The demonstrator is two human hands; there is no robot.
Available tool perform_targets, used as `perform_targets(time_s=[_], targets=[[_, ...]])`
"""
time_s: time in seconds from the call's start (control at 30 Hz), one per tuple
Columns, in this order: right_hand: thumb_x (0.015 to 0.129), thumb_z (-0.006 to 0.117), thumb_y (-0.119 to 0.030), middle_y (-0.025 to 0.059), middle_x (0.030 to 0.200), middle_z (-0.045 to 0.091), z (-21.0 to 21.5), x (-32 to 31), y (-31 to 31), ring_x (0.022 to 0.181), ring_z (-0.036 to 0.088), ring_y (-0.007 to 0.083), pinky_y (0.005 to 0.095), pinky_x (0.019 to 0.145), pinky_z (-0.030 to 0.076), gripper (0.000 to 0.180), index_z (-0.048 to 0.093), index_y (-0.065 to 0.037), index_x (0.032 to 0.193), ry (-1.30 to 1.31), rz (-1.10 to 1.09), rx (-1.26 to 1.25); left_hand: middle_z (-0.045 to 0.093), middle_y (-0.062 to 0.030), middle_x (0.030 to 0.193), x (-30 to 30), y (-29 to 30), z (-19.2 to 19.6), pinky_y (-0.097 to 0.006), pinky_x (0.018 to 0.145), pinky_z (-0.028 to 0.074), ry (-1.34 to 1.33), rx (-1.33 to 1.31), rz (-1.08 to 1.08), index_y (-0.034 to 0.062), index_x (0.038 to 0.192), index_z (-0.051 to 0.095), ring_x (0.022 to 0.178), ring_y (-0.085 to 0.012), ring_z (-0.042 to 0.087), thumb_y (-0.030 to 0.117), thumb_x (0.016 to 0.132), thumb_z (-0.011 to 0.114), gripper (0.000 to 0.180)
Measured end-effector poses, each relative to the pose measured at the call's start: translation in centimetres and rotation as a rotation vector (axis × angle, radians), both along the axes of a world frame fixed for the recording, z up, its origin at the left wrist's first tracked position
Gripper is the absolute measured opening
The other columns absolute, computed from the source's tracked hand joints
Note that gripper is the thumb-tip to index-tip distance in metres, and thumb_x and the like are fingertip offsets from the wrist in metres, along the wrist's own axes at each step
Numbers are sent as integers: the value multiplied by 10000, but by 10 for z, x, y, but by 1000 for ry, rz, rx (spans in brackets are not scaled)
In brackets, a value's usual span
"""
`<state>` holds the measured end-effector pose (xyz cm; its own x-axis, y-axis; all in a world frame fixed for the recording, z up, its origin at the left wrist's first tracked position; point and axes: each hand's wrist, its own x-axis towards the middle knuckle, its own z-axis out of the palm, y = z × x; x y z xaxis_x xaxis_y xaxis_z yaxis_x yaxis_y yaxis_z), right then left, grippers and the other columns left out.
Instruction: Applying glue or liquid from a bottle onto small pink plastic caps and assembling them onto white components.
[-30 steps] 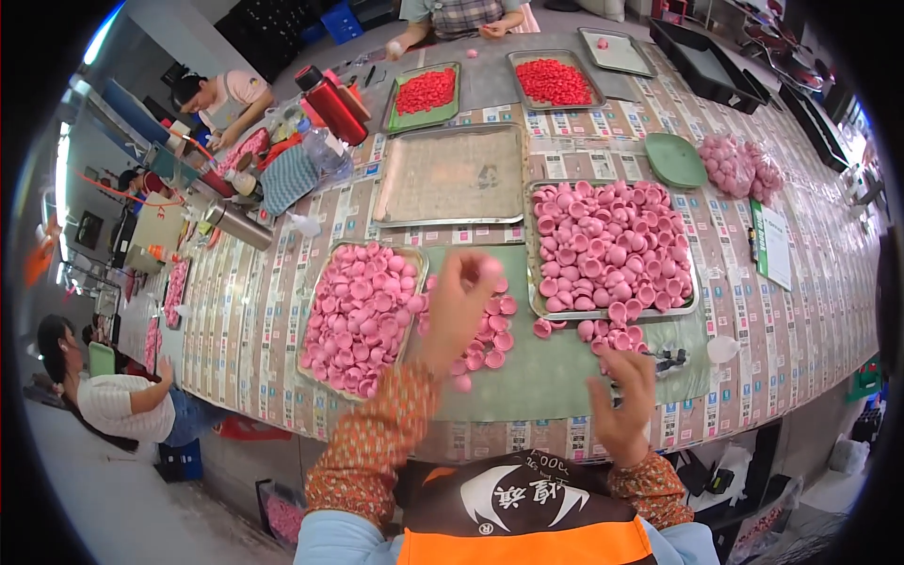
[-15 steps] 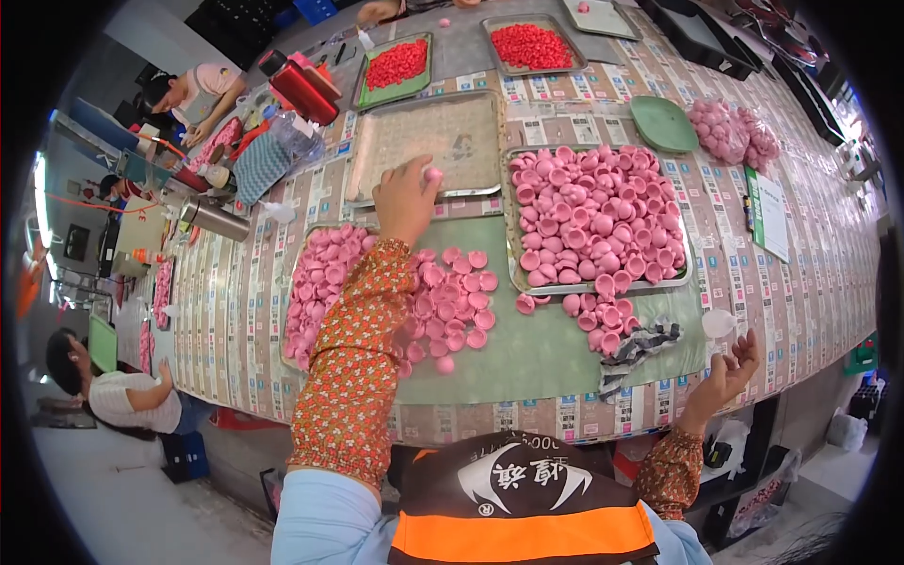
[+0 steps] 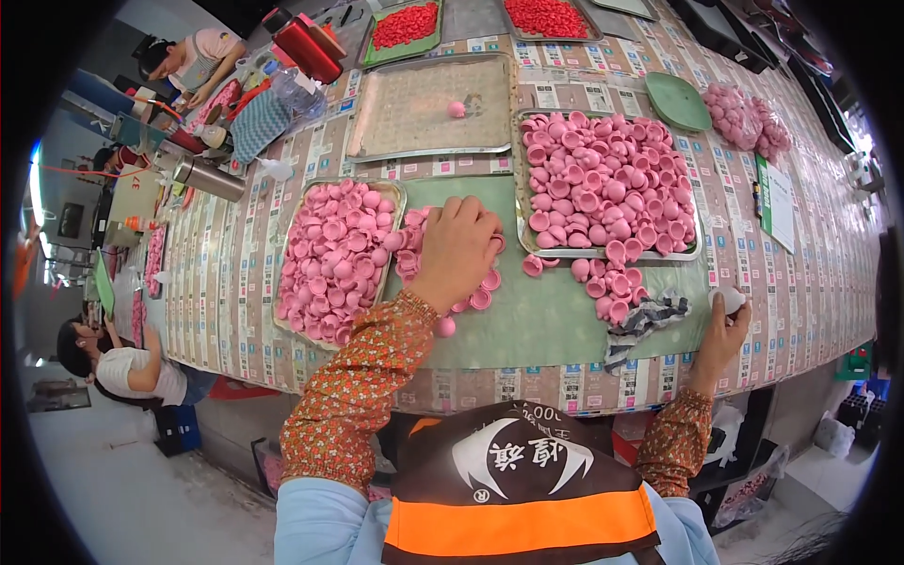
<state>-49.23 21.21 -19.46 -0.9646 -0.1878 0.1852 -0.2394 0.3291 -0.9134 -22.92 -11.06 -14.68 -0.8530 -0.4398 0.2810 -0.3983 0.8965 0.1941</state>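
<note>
My left hand is over loose pink cup-shaped pieces on a green mat. Its fingers are curled, with a pink piece at the fingertips; the hand partly hides it. At the right, my right hand grips a small white squeeze bottle between thumb and fingers. One tray, heaped with pink cups, stands left of my left hand; another filled tray is to the right. Beyond, a single pink ball lies in a shallow metal tray.
A crumpled striped cloth lies by stray cups on the mat. Farther off are trays of red pieces, a green plate, bagged pink pieces and a red flask. Two co-workers sit at left.
My left hand has left the pink ball in the far tray and come back to the loose cups. My right hand has closed on the white bottle.
</note>
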Motion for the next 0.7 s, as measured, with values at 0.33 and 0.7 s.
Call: perform_targets(time_s=[0.33, 0.7], targets=[[947, 536, -92, 130, 1081, 645, 68, 67, -35, 943, 644, 192, 295, 791, 523, 246, 529, -4, 1177, 62, 343, -328, 606, 8, 887, 39, 66, 18, -192, 652, 437, 477, 1473, 59, 63, 1156, 546, 756, -37, 528, 120, 1010, 531, 158], [774, 781, -17, 47, 955, 621, 74, 181, -83, 859, 602, 95, 250, 746, 501, 474, 513, -51, 1164, -692, 1022, -162, 638, -47, 945, 82, 158, 13, -244, 662, 529, 590, 1872, 216, 53, 1193, 531, 765, -82, 613, 180, 1033, 520, 205]])
